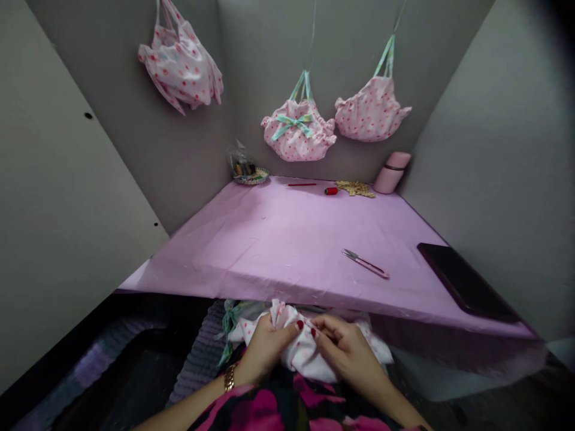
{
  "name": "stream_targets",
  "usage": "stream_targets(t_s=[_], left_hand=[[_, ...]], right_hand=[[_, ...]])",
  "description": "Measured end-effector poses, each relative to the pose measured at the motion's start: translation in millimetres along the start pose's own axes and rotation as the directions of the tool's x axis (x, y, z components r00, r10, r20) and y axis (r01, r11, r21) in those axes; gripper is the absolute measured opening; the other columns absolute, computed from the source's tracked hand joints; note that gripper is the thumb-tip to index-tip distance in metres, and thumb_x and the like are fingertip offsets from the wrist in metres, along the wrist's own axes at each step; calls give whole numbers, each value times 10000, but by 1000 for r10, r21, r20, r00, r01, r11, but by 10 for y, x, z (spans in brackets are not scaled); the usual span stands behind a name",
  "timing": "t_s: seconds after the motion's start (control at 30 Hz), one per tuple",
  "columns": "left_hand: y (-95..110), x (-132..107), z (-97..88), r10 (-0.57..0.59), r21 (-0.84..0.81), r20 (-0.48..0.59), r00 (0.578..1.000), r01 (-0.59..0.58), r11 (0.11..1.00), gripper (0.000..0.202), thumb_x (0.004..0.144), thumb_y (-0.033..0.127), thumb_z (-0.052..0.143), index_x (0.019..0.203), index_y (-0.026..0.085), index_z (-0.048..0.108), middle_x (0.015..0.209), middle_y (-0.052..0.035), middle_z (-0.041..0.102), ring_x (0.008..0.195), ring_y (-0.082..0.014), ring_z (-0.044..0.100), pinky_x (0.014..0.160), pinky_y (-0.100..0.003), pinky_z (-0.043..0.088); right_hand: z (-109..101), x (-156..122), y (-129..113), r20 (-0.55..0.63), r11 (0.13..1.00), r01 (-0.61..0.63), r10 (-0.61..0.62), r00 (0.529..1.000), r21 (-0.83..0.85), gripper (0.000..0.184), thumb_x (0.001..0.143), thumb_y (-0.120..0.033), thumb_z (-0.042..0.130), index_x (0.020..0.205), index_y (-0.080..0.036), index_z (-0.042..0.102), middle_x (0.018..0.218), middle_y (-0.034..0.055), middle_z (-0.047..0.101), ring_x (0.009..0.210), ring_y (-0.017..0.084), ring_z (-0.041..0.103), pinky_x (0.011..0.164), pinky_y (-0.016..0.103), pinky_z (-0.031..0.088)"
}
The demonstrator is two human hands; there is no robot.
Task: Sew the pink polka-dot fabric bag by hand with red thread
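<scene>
In our lap, near side, our left hand [265, 347] & right hand [348, 353] pinch the dotted fabric [302, 358]. It's bunched, so we'd say part-done vs. 3 hung bags [298, 130] on the far wall. Snips [365, 263] lie on table [278, 239].

Wide open across mid table [269, 239], blocked at right by snips [365, 263] and tablet [467, 281]. Crowded at far edge with basket [251, 173], spool [331, 191], bottle [392, 172], hanging bags [299, 129] above. Tight under near edge, just over left hand [265, 347] and right hand [350, 353] on the fabric [305, 356].
</scene>
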State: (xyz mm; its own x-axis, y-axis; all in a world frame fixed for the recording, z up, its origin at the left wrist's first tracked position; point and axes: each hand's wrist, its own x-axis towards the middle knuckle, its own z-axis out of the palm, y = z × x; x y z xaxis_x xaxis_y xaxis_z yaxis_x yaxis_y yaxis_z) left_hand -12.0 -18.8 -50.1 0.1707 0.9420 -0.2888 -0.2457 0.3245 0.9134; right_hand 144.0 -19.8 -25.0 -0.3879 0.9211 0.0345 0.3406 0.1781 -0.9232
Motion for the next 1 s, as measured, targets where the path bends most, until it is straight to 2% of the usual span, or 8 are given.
stream_targets(t_s=[0.13,0.37,0.77,1.0], left_hand=[[5,-7,9,14,7,-22,1000,-14,1000,215,618,330,639,627,140,537,582,9,514,541,-116,449,547,-222,362],[-9,-5,2,-1,-24,-11,1000,1,1000,203,625,324,627,659,135,563,598,4,538,550,-122,458,564,-235,361],[-19,-6,26,-8,-140,55,998,16,990,215,626,314,641,711,136,556,625,5,541,551,-114,469,575,-238,363],[-43,-1,11,-3,-143,96,995,17,990,181,663,268,614,749,123,549,638,1,530,575,-114,473,585,-237,364]], right_hand=[[11,0,0,-27,997,-7,5,1000,-72,195,834,-246,416,799,-142,577,658,9,584,595,138,527,518,200,380],[-2,-5,82,-26,999,-38,37,999,-36,218,831,-292,426,754,-142,564,609,-1,548,551,124,490,495,192,356],[15,23,183,27,951,-123,120,992,283,215,788,-339,508,773,-139,589,621,1,544,529,105,463,482,184,331],[25,44,237,73,919,-156,138,988,362,235,773,-352,538,784,-124,590,529,-33,433,436,60,310,401,163,218]])
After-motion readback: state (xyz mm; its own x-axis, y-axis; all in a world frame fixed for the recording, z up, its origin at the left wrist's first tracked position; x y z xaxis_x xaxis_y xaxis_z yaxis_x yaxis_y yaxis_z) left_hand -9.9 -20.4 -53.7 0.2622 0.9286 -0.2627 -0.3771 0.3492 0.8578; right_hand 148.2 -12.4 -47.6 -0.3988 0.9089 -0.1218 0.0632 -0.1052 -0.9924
